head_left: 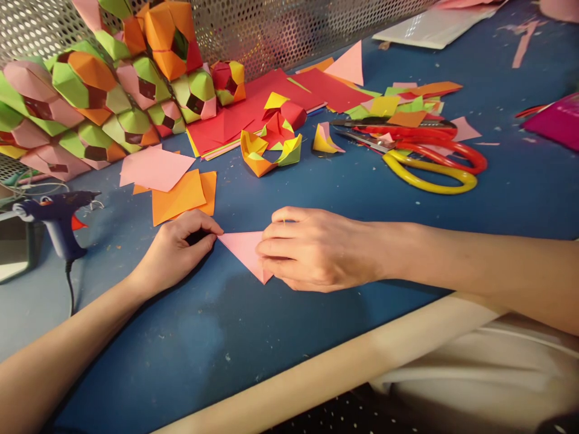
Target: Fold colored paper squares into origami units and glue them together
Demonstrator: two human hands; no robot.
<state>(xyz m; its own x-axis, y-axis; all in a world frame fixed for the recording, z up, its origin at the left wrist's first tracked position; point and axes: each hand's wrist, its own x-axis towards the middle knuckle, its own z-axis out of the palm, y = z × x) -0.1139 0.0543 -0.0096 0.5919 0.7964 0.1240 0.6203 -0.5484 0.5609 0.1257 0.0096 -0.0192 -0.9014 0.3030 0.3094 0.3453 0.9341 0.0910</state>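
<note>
A pink paper (246, 252), folded into a triangle, lies on the blue table (217, 337) with one point toward the near edge. My left hand (178, 250) pinches its left corner between thumb and index finger. My right hand (312, 250) rests over the right part of the triangle, its fingers bent together on the paper and hiding that corner. Just beyond my left hand are orange paper squares (176, 196) and pink paper pieces (156, 169). Farther back sits a partly joined ring of folded units (271, 147), with a single yellow and pink folded unit (326, 138) beside it.
Scissors with red (470, 158) and yellow (425, 178) handles lie back right near paper scraps (402, 105). Red sheets (253, 102) lie at the back. Folded paper modules (90, 90) are stacked against a perforated metal panel (271, 36). A glue gun (61, 220) stands at left.
</note>
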